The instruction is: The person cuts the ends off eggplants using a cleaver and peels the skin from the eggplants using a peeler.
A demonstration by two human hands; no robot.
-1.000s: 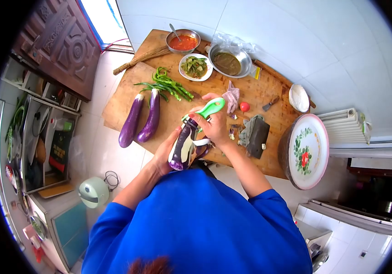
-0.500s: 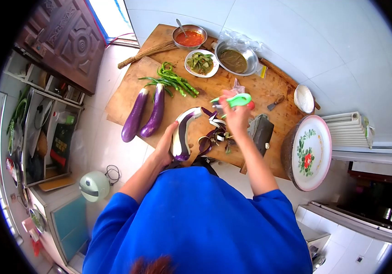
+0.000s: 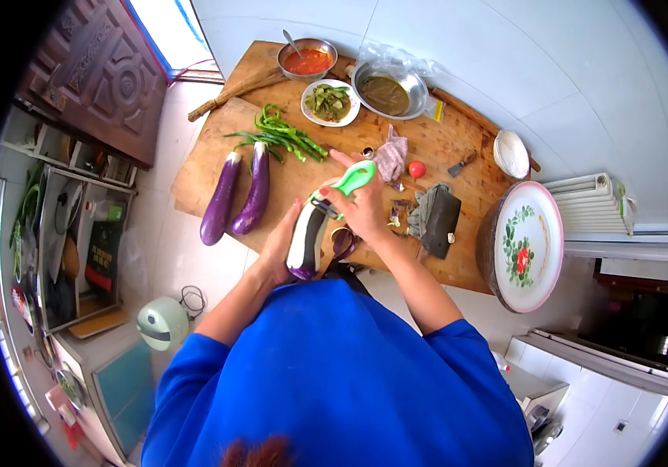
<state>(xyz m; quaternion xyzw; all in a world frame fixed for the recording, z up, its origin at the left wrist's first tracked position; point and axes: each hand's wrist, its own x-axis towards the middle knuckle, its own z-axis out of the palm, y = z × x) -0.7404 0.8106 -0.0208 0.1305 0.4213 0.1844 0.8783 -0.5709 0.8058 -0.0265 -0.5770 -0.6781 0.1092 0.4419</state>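
Observation:
My left hand (image 3: 278,247) is wrapped round a partly peeled eggplant (image 3: 307,243), striped white and dark purple, near the table's front edge. In my right hand (image 3: 365,208) is a green-handled peeler (image 3: 355,179), its head at the eggplant's upper end. Purple peel strips (image 3: 343,243) hang or lie just right of the eggplant. Two whole purple eggplants (image 3: 219,198) (image 3: 254,194) lie to the left, with long green peppers (image 3: 283,134) above them.
Along the back of the wooden table (image 3: 217,128) are a bowl of red sauce (image 3: 307,61), a plate of greens (image 3: 329,103) and a metal bowl (image 3: 390,87). At right are a pink cloth (image 3: 391,154), a tomato (image 3: 417,169), a dark block (image 3: 440,223) and a floral lid (image 3: 531,247).
Half a second ago the peeler was off to the right, away from the eggplant. It has come back left onto the eggplant's upper end, while my left hand has kept its grip.

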